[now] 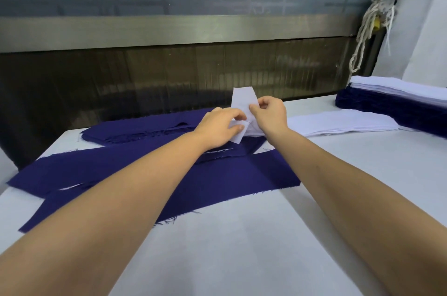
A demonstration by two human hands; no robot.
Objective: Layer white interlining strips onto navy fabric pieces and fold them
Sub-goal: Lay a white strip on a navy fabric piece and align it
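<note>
Both hands meet at the middle of the table on one white interlining strip [242, 99]. My left hand [219, 126] pinches its lower end between thumb and fingers. My right hand [269, 111] pinches it a little higher, and the strip's free end sticks up above the fingers. Under my forearms lie two long navy fabric pieces [217, 179], crossing at a slight angle. A flat stack of navy pieces [135, 129] sits behind them to the left. A low pile of white interlining strips [338, 122] lies to the right of my right hand.
At the far right stands a tall stack of navy pieces topped with white strips [396, 99]. A knotted white rope [370, 27] hangs on a post above it. A dark panel and metal rail [169, 29] run along the table's back edge. White table surface [229, 247] lies in front.
</note>
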